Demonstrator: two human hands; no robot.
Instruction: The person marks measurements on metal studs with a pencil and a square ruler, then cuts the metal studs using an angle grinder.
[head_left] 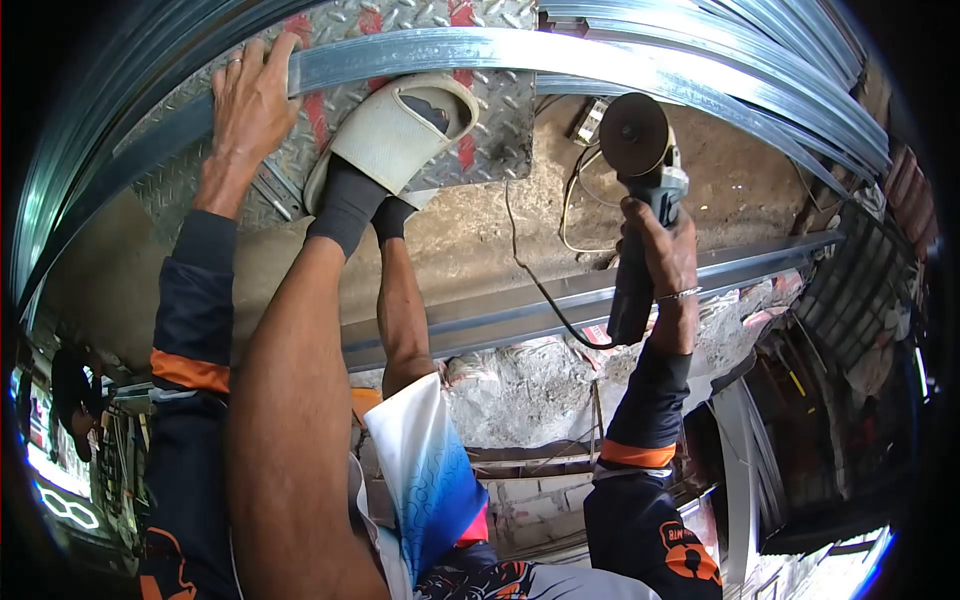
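Note:
My right hand [665, 245] is wrapped around the body of an angle grinder [632, 275], which is held upright with its dark round disc [634, 135] at the top. A black cord runs from the grinder's lower end. With fingers curled over it, my left hand [250, 110] grips a long galvanized metal channel [420, 55] that crosses the top of the view. My foot in a white slide sandal [395, 135] and dark sock stands on the diamond plate [500, 130], its toe end right at the channel. The disc is apart from the channel, below and right of it.
Bundles of metal channels [800, 70] lie at the upper right and along the left edge. A power socket [590, 120] with cables lies on the dirty floor. Another long metal profile [560, 300] runs behind my legs, beside whitish sacks [530, 390]. Corrugated sheets [850, 270] stand at right.

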